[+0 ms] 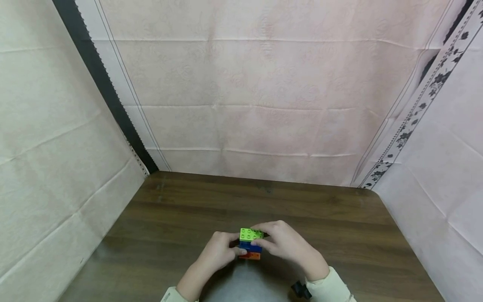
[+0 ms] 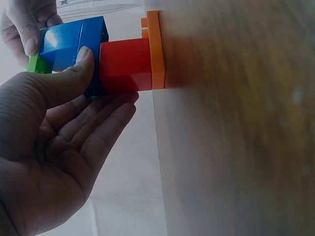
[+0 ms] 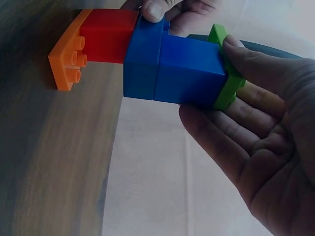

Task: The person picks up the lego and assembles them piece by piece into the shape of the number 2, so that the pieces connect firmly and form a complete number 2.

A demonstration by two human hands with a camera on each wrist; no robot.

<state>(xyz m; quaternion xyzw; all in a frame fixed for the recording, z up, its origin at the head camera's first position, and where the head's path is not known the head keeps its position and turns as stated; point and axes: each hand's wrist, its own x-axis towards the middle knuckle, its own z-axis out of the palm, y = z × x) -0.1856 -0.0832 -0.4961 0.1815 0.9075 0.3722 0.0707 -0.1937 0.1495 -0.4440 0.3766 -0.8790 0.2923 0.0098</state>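
A small tower of studded toy bricks stands on the table in front of me. At its foot is a thin orange brick point(image 2: 156, 49), with a red brick point(image 2: 125, 66) on top. Above these come a flat blue brick point(image 3: 141, 69), a taller blue brick point(image 3: 191, 69) and a thin light green brick point(image 1: 245, 235). My left hand point(image 1: 220, 248) grips the tower at the blue bricks, thumb on the near side and fingers behind. From the right, my right hand point(image 1: 284, 241) pinches the green brick, its thumb at the edge and its fingers alongside the taller blue brick.
The brown wooden table point(image 1: 181, 214) spreads out around the hands. Pale cloth panels stand as a back wall point(image 1: 260, 84), a left wall point(image 1: 60, 138) and a right wall point(image 1: 445, 167). A black object point(image 1: 301, 290) sits at the right sleeve cuff.
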